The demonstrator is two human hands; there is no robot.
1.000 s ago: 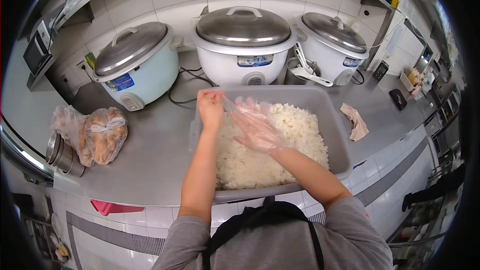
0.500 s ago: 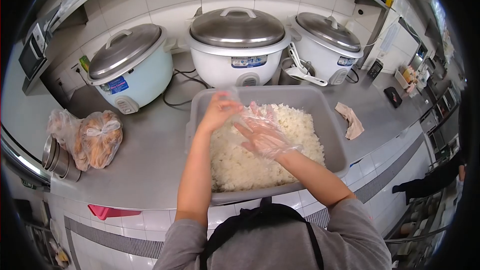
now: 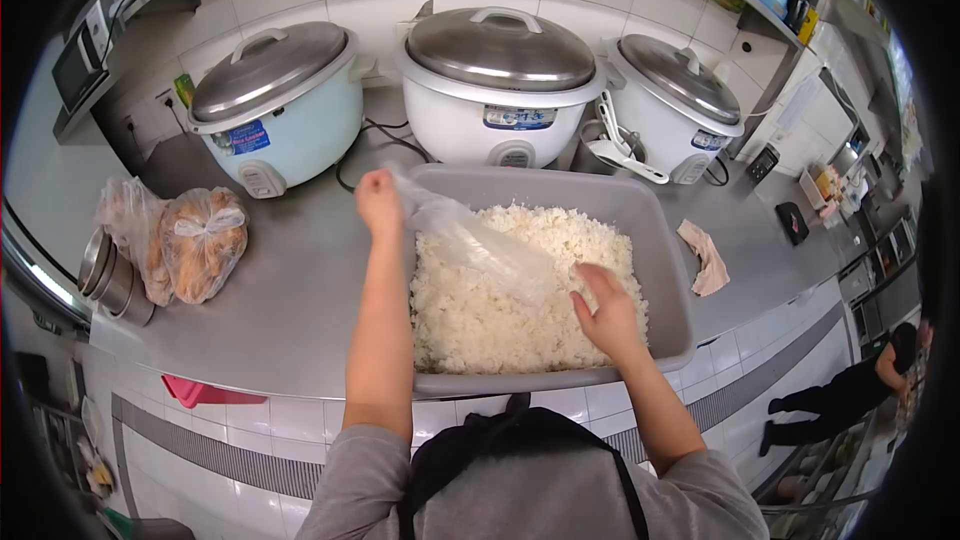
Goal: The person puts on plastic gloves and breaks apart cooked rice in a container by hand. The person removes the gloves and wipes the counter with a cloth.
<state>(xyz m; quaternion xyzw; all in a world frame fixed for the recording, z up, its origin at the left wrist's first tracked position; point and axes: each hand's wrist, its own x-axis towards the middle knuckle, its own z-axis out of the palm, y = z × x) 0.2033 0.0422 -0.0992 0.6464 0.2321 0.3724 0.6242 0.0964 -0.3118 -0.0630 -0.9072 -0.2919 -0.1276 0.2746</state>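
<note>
A clear plastic glove [image 3: 480, 245] stretches over the rice, with its upper end in my left hand [image 3: 379, 202]. My left hand is closed on it above the left rim of the grey tub [image 3: 672, 270]. Cooked white rice [image 3: 500, 335] fills much of the tub. Bare now, my right hand [image 3: 606, 312] hovers over the right part of the rice, fingers apart and holding nothing. The glove's loose end hangs a little to the left of those fingers.
Three rice cookers stand behind the tub: left [image 3: 290, 125], middle [image 3: 490, 125] and right [image 3: 670, 120]. Bagged food [image 3: 205, 240] and metal cups [image 3: 115, 280] sit at left. A cloth [image 3: 705, 255] lies right of the tub. Another person [image 3: 850, 390] is at far right.
The plastic glove has come off my right hand and now trails from my left. My left hand has moved left, my right hand to the right. The other person is more fully in view.
</note>
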